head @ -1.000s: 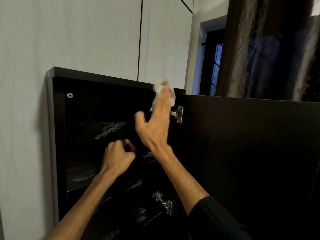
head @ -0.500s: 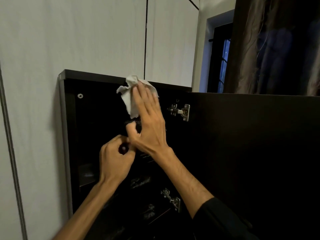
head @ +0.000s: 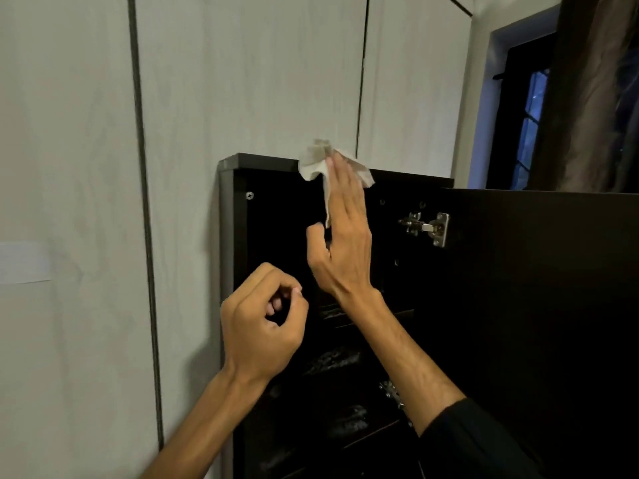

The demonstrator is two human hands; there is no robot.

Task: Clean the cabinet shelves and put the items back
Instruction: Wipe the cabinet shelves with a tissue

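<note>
Currently the right hand (head: 340,243) is flat, fingers extended and close together, pressing a crumpled white cloth (head: 320,160) against the upper front edge of the dark cabinet (head: 276,219), near its top left corner. Thumb spread to the left. Left hand (head: 262,323) lower and nearer, fingers curled into a loose fist; cannot tell if it holds anything. Open door (head: 536,271) and hinge (head: 428,228) at right.

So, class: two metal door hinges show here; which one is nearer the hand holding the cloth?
The upper hinge, level with the right hand; the lower hinge sits down by the forearm.
</note>
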